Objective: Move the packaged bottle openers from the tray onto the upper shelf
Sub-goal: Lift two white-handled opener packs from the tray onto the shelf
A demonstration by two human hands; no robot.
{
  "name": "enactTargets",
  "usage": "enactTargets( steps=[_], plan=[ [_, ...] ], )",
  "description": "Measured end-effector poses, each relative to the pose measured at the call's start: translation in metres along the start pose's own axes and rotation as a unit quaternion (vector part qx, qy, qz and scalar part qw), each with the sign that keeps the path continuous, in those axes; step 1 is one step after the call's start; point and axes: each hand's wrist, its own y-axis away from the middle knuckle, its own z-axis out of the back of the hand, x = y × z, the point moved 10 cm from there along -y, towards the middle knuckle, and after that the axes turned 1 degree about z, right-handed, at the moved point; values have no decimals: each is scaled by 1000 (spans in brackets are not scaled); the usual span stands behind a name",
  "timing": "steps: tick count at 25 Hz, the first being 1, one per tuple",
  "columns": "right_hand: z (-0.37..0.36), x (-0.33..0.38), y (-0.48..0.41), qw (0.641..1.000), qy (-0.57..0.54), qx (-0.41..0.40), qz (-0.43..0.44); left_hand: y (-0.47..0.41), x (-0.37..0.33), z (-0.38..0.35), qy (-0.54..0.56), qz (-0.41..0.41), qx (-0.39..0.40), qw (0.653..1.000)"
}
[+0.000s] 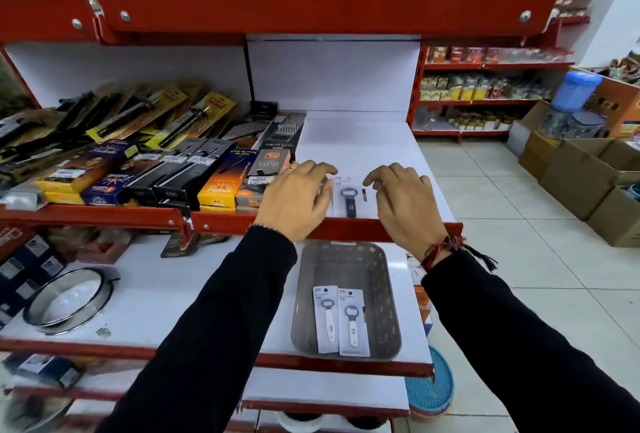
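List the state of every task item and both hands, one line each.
Dark-handled opener pack: lying flat on the upper shelf, between the hands.
Left white opener pack: lying in the tray, not yet moved.
Right white opener pack: lying in the tray beside it.
Tray: on the lower shelf, holding two packs.
Left hand: open, fingers curled, holding nothing.
Right hand: open, fingers curled, holding nothing.

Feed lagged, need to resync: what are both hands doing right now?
Left hand: open, fingers curled, holding nothing, beside the packaged opener on the upper shelf.
Right hand: open, empty, at the pack's other side.
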Motion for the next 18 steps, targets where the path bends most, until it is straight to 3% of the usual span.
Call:
enactTargets(
  steps=[4,9,18],
  plan=[
    [-4,9,66,999,-37,29,21,57,-18,-23,39,-12,44,998],
    [-76,-11,114,989,-27,146,4,93,3,-103,50,44,177,982],
    [-259,-84,130,929,63,359,-72,109,82,-295,4,139,408,902]
  ],
)
